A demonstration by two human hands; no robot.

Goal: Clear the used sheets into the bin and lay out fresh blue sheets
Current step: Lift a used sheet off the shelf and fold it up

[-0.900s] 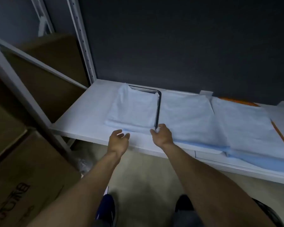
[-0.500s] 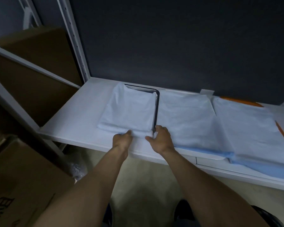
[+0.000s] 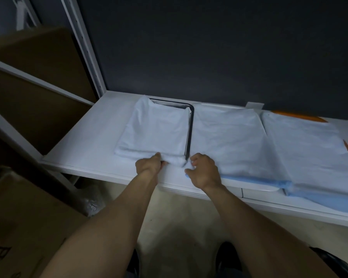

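A pale blue sheet (image 3: 157, 129) lies folded over a dark-rimmed tray (image 3: 190, 129) on the left part of a white shelf (image 3: 92, 145). My left hand (image 3: 149, 166) pinches the sheet's near edge, with the fingers curled under the fabric. My right hand (image 3: 204, 171) grips the near left corner of the middle sheet (image 3: 227, 137), just right of the tray's front corner. A third sheet (image 3: 309, 149) lies further right, overlapping a brighter blue layer (image 3: 285, 184) at the shelf's front edge.
Cardboard boxes (image 3: 22, 215) stand on the left behind a white rack post (image 3: 82, 45). A dark wall panel (image 3: 209, 47) backs the shelf. An orange-edged item (image 3: 301, 116) shows under the right sheet. The beige floor (image 3: 181, 215) and my shoes lie below.
My left hand moved forward from open air and took hold of the left sheet's near edge. My right hand closed on the middle sheet's corner. The view shifted slightly closer.
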